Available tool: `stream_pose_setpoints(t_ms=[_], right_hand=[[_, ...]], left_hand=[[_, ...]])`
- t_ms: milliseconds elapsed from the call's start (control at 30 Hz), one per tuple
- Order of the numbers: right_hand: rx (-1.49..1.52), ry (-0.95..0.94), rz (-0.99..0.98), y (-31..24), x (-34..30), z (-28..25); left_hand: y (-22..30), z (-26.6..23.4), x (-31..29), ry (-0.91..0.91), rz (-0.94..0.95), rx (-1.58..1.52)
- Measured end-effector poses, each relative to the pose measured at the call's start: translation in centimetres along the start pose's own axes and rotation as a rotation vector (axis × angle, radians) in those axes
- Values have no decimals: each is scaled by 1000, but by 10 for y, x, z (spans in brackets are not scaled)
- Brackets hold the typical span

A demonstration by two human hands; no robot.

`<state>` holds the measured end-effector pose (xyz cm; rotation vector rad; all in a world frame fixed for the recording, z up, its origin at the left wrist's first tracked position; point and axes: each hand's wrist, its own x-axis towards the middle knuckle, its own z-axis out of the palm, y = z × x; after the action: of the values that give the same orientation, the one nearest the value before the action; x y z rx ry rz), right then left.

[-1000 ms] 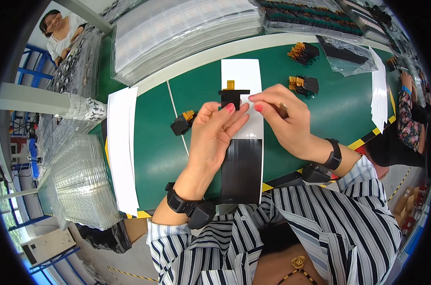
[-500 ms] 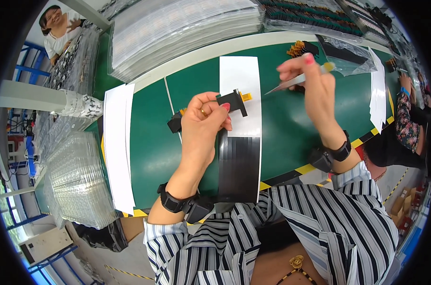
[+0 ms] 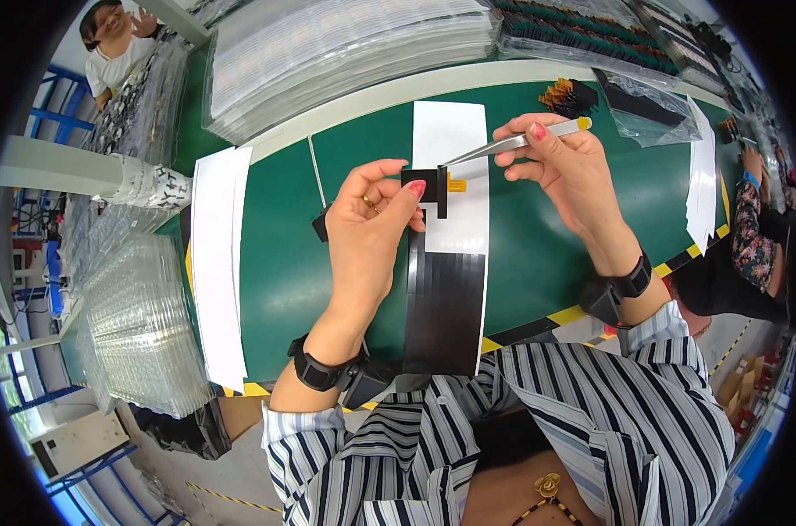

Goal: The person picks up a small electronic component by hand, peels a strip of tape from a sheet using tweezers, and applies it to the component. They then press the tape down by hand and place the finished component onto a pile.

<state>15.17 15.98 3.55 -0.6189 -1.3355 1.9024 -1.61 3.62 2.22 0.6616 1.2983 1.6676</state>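
My right hand (image 3: 573, 175), clamped on the tweezers (image 3: 501, 146), has brought their tips left to the far edge of the black part (image 3: 428, 178); contact I can't tell. My left hand (image 3: 367, 215) pinches that part above the white sheet (image 3: 450, 123). Both hands now serve one piece, I judge.

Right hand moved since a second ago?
Yes: judged against the white paper strip, the right hand has moved rightward and forward, away from the body.

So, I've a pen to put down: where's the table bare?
Bare: green table between left papers and left wristband, and between black strips and right wristband. Crowded: centre, with black part and tweezers; back right, around plastic bag.
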Motion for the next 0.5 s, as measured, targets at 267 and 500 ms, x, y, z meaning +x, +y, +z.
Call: stream_pose_setpoints(t_ms=[267, 500], right_hand=[[65, -48, -74, -1, -4, -4], [68, -62, -187, 3, -7, 0]], left_hand=[[0, -4, 3, 12, -39, 5], [-4, -1, 3, 36, -100, -9]])
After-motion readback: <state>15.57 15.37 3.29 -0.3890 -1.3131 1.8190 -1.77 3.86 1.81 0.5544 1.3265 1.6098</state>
